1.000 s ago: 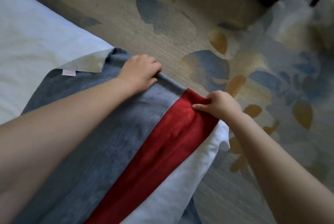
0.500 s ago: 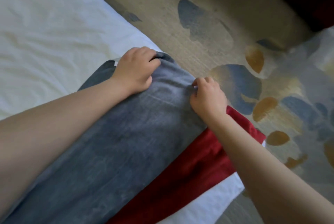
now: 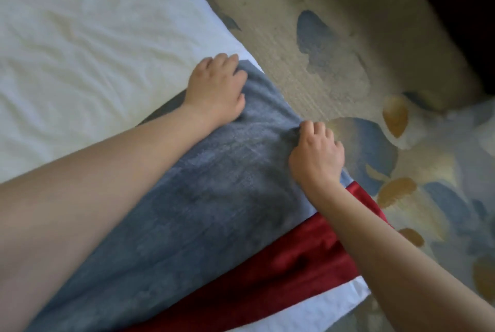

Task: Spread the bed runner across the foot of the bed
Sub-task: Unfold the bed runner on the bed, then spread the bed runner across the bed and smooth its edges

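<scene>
Both hands are clenched on the end of the bed runner (image 3: 214,211): the left hand (image 3: 217,90) has its fingers curled over the grey cloth at the far corner, and the right hand (image 3: 316,154) pinches the same end edge nearer the red band (image 3: 281,272). The runner lies on the bed (image 3: 80,50), its grey field and red band running side by side from the lower left of the view up to the mattress edge, where the gripped end meets the drop to the carpet (image 3: 334,63). From both grips the bulk of the cloth lies back toward the person, under the forearms, so any tug outward would act along the long axis. The left hand is nearer the open white sheet, the side where the cloth looks to need squaring; the right is nearer the red band and the strip of white bedding (image 3: 308,313) beyond it. Nothing rests on the sheet in the way. Some dark furniture (image 3: 460,10) stands well apart across the patterned carpet
</scene>
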Demonstrator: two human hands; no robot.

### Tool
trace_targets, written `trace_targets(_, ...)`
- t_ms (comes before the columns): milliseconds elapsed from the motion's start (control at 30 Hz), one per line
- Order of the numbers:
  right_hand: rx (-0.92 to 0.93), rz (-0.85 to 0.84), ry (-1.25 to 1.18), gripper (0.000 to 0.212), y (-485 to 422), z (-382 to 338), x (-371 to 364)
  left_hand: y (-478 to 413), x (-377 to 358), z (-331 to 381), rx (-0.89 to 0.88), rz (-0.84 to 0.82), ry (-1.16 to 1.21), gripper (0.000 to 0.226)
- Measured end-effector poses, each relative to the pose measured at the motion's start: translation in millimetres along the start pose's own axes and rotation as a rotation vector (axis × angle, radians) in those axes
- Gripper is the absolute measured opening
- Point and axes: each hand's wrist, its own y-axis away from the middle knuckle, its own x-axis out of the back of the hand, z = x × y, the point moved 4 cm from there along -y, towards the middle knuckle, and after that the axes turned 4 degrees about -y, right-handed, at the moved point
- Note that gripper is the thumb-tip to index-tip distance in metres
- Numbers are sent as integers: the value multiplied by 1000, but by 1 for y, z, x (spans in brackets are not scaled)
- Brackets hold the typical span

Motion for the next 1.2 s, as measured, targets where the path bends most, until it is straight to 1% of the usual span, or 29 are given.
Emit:
trace_targets(167, 237, 5, -18, 27, -2, -38, 14, 51, 9, 0, 157, -6, 99, 40)
trace_targets(267, 431, -4, 31, 28, 22, -63, 14, 93, 14, 5, 233, -3, 135, 39)
trace_targets(367, 543, 2, 60, 31, 56, -79, 12, 139, 17, 9, 293, -6, 181, 38)
trace_targets(500, 620, 3, 88, 34, 98, -94, 8, 200, 17, 14, 361, -11, 188, 37)
trace_targets(633, 633, 32, 88, 41, 144, -99, 9, 260, 21, 28, 416, -20, 213, 33)
trace_targets(733, 660, -8, 77, 38, 189, -93, 4, 315, 24, 49, 476, -27, 247, 32)
trace_targets(800, 672, 0, 72, 33, 221, -83, 3, 350, 24, 70, 492, -37, 280, 32)
trace_targets(900, 734, 32, 117, 20, 262, -66, 0, 396, 20, 107, 481, -62, 315, 37)
trace_targets(967, 802, 38, 178, 19, 280, -56, -3, 420, 16, 130, 437, -38, 311, 39)
trace_targets(1000, 841, 39, 205, 21, 287, -52, -4, 429, 15, 140, 408, 2, 298, 35)
trace_targets(1067, 889, -14, 247, 27, 293, -47, -10, 440, 13, 151, 369, 94, 281, 27)
trace_targets(1100, 888, -64, 266, 28, 294, -46, -14, 443, 11, 153, 368, 102, 292, 26)
trace_targets(1167, 854, -143, 308, 25, 291, -44, -20, 445, 6, 147, 396, 58, 299, 29)
trace_targets(1200, 839, -154, 322, 24, 287, -45, -22, 445, 4, 141, 427, 35, 283, 31)
